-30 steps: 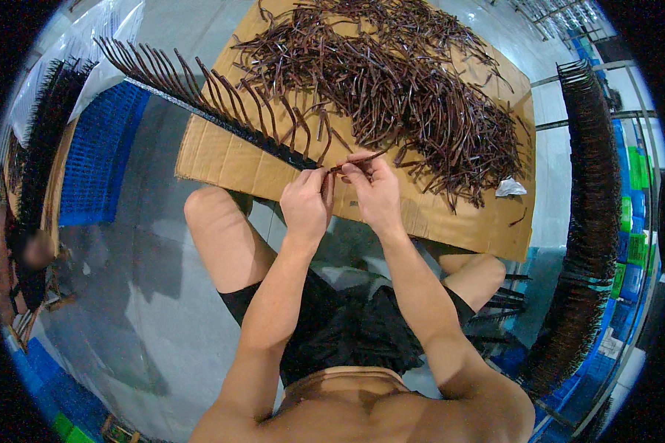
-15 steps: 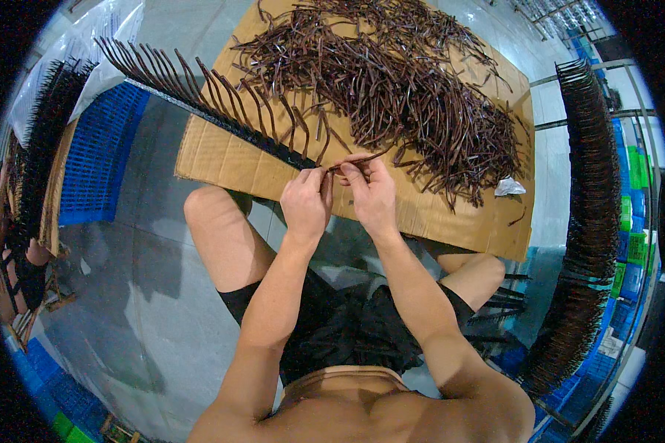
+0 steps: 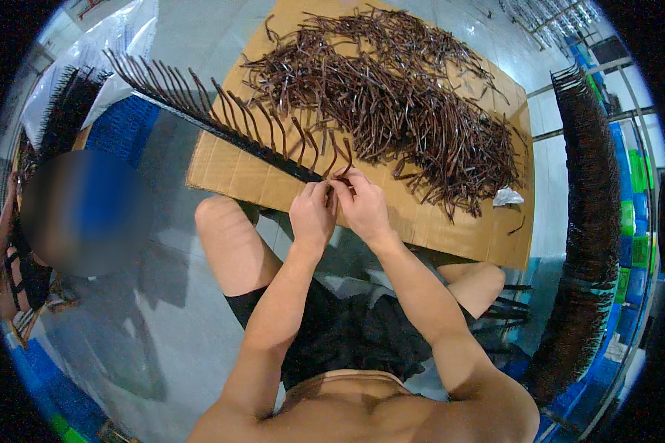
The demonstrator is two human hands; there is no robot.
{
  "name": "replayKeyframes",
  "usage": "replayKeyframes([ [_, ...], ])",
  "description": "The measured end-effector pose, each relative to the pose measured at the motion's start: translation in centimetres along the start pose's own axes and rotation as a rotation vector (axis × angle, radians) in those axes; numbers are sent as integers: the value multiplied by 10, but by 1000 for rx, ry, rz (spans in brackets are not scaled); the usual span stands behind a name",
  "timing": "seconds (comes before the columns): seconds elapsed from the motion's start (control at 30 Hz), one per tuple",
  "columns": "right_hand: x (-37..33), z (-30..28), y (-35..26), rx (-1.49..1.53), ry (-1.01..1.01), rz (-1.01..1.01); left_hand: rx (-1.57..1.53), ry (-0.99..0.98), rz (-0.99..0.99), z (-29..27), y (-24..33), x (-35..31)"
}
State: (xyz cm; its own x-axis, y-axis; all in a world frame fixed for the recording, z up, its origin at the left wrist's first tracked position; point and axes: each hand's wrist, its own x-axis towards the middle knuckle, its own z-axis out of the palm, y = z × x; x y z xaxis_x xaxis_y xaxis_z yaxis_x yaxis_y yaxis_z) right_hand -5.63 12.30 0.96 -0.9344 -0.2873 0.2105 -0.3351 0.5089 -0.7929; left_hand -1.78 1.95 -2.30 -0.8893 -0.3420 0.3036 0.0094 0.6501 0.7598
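The step in hand was judged to be the fixing of one brown stick [image 3: 349, 153] at the near end of a long black bar [image 3: 255, 149]; the bar's near end was pinched between the thumb and fingertips of the left hand [image 3: 314, 214], and the stick was gripped in the closed fingertips of the right hand [image 3: 363, 208], its free end pointed up and away from the body; the two hands were held almost touching, and the exact spot where stick and bar met was hidden by the fingers, so whether the stick was seated could not be told; a steady left hold and a small, careful push or turn by the right fingertips seemed to be called for.

The bar was slanted across the left part of a cardboard sheet [image 3: 222, 168], its far end extended past the edge; the held stick was just above that sheet's near edge.

By count, two hands, one bar, one cardboard sheet and one white scrap [image 3: 507, 197] were seen; a row of curved sticks [image 3: 277, 133] was borne along the bar, perhaps a dozen and a half, though no sure figure could be reached where they were crowded at the far end; the pile [image 3: 414, 111] of loose sticks was too tangled to be counted.
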Motion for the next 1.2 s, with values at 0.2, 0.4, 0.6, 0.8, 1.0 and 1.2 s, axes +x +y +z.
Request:
replayKeyframes([
  [0.2, 5, 13, 3, 76, -75, 57, -130, -133, -46, -20, -2, 3],
  [0.4, -3, 31, 18, -124, -40, 77, -87, -190, -250, -88, -3, 16],
  [0.6, -87, -61, 11, -182, -5, 202, 50, 273, -309, -184, -53, 57],
  [0.8, -179, -163, 110, -427, 381, 474, 137, 274, -139, -142, -152, 106],
  [1.0, -211, -158, 123, 109, 734, 710, -103, -353, -11, -95, -141, 160],
  [1.2, -157, -70, 33, 516, 182, 913, -22, -360, -166, -127, -154, 139],
])
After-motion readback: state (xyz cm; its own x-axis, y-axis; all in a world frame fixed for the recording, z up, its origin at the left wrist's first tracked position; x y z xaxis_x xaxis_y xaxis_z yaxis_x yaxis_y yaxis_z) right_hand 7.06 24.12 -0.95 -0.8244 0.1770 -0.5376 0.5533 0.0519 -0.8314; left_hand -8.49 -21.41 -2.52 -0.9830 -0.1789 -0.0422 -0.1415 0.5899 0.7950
